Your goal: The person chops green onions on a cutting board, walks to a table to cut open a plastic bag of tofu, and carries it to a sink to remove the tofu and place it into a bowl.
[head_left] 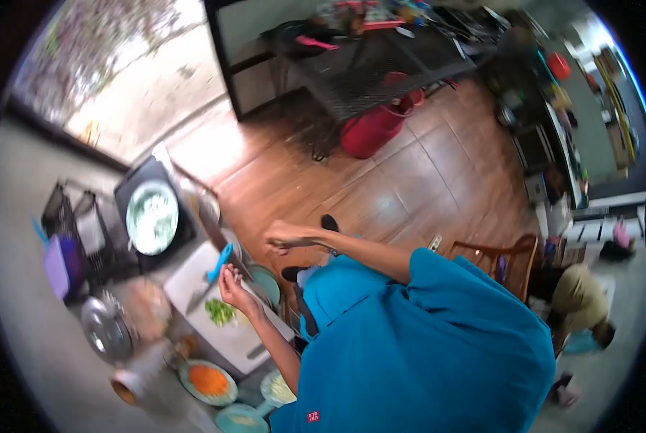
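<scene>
My left hand (237, 290) hovers over the edge of a white cutting board (261, 339), its fingers loosely curled and nothing visible in them. Close beside its fingertips is the blue handle of a knife (222, 261), whose grey blade lies across the board. Chopped green vegetable (220, 312) sits in a small heap on the board, with paler pieces next to it. Out past the counter edge, above the floor, my right hand (288, 237) is closed with its fingers folded in. Anything inside that fist is too small or blurred to see.
Along the counter stand a plate of shredded orange food (209, 380), a pale green bowl (152, 216), a metal lid (106, 328) and a black rack (85, 227). A red gas cylinder (372, 133) is under the dark table. A wooden chair (507, 263) and another person (581, 299) are behind.
</scene>
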Available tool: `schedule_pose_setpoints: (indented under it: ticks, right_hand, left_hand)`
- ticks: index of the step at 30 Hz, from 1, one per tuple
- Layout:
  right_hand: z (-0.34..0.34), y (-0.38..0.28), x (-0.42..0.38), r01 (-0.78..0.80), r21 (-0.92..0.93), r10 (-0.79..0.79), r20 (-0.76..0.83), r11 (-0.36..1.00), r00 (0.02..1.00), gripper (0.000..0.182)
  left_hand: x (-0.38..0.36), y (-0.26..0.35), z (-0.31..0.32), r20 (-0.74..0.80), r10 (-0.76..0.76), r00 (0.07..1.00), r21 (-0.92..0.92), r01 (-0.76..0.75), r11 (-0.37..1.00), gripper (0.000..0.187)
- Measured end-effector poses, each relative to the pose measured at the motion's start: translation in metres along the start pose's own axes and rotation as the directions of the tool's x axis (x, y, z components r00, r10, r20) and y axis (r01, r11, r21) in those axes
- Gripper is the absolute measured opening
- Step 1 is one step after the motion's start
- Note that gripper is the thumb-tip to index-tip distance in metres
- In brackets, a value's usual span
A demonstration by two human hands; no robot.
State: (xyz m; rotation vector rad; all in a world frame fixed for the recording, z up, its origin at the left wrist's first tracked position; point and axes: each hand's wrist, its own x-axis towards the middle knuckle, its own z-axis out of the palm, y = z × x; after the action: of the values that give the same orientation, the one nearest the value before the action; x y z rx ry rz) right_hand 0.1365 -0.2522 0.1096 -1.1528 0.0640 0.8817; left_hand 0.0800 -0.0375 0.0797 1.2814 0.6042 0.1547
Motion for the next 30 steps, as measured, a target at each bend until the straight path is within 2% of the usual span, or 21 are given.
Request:
schedule_pose_setpoints:
  ticks: [2,3,4,5,8,9,11,12,13,15,17,18,20,22,23,24,25,26,27,28,30]
  right_hand:
    - [-0.062,0.021,-0.034,-0.165,-0.04,0.137,-0.39,0.986,0.911,0.028]
    - [-0.08,0.013,-0.071,-0.13,0.033,0.127,-0.538,0.991,0.834,0.026]
    - [-0.107,0.026,-0.096,-0.038,0.183,0.144,-0.614,0.982,0.776,0.023]
    - [-0.145,0.049,-0.119,0.051,0.249,0.119,-0.621,0.967,0.775,0.022]
    - [-0.211,0.084,-0.197,0.348,0.305,0.112,-0.872,0.886,0.477,0.014]
    - [-0.24,0.113,-0.224,0.427,0.207,-0.009,-0.892,0.88,0.451,0.01]
    - [-0.292,0.163,-0.276,0.547,0.285,0.163,-0.952,0.787,0.26,0.01]
    - [-0.336,0.21,-0.297,0.607,0.345,0.236,-0.938,0.716,0.255,0.013]
    - [-0.368,0.244,-0.322,0.581,0.338,0.241,-0.94,0.74,0.239,0.017]
    - [-0.411,0.271,-0.36,0.562,0.422,0.477,-0.877,0.711,0.054,0.019]
    - [-0.471,0.284,-0.388,0.247,0.647,0.679,-0.731,0.721,-0.067,0.02]
    - [-0.489,0.292,-0.391,0.238,0.676,0.704,-0.708,0.697,-0.052,0.02]
    - [-0.555,0.296,-0.389,0.507,0.461,0.573,-0.816,0.728,-0.082,0.023]
    - [-0.651,0.295,-0.373,0.651,0.201,0.337,-0.937,0.732,-0.09,0.022]
    - [-0.7,0.256,-0.368,0.744,0.344,0.489,-0.872,0.573,0.027,0.016]
    - [-0.754,0.257,-0.368,0.758,0.224,0.102,-0.973,0.613,0.205,0.012]
    - [-0.817,0.247,-0.357,0.83,0.259,0.061,-0.962,0.494,0.264,0.014]
    - [-0.84,0.163,-0.344,0.815,0.285,0.366,-0.926,0.504,0.097,0.012]
    - [-0.862,0.107,-0.343,0.848,0.278,0.373,-0.922,0.452,0.104,0.006]
    - [-0.87,0.05,-0.347,0.818,0.255,0.365,-0.929,0.516,0.059,0.003]
    - [-0.962,0.073,-0.343,0.754,0.294,0.104,-0.952,0.587,0.289,0.013]
  left_hand:
    - [0.013,-0.01,0.036,0.175,-0.054,0.983,0.002,0.054,0.999,0.028]
    - [0.015,-0.016,0.06,0.262,-0.058,0.963,-0.014,0.064,0.998,0.028]
    - [0.014,-0.02,0.081,0.336,-0.065,0.94,-0.022,0.077,0.997,0.027]
    - [0.01,-0.022,0.106,0.346,-0.109,0.932,0.016,0.11,0.994,0.025]
    - [-0.005,-0.045,0.172,0.474,-0.141,0.869,0.041,0.139,0.989,0.024]
    - [-0.011,-0.057,0.195,0.482,-0.136,0.865,0.043,0.132,0.99,0.024]
    - [-0.025,-0.084,0.24,0.504,-0.302,0.809,0.143,0.267,0.953,0.026]
    - [-0.034,-0.097,0.261,0.497,-0.297,0.815,0.145,0.259,0.955,0.026]
    - [-0.044,-0.111,0.279,0.491,-0.338,0.802,0.18,0.287,0.941,0.027]
    - [-0.057,-0.144,0.313,0.485,-0.396,0.78,0.211,0.334,0.918,0.029]
    - [-0.085,-0.163,0.344,0.369,-0.434,0.822,0.237,0.369,0.899,0.031]
    - [-0.1,-0.169,0.345,0.328,-0.457,0.827,0.294,0.37,0.881,0.03]
    - [-0.117,-0.186,0.364,0.308,-0.525,0.793,0.347,0.42,0.838,0.028]
    - [-0.132,-0.193,0.388,0.291,-0.582,0.759,0.373,0.471,0.8,0.028]
    - [-0.142,-0.187,0.402,0.242,-0.582,0.776,0.414,0.46,0.785,0.027]
    - [-0.15,-0.18,0.413,0.195,-0.577,0.793,0.456,0.447,0.769,0.026]
    - [-0.153,-0.176,0.423,0.182,-0.574,0.798,0.468,0.443,0.765,0.026]
    - [-0.155,-0.172,0.431,0.184,-0.562,0.807,0.51,0.41,0.756,0.025]
    - [-0.153,-0.172,0.437,0.191,-0.551,0.812,0.549,0.377,0.746,0.025]
    - [-0.151,-0.174,0.441,0.189,-0.549,0.814,0.553,0.374,0.745,0.025]
    - [-0.151,-0.174,0.443,0.19,-0.521,0.833,0.502,0.374,0.78,0.024]
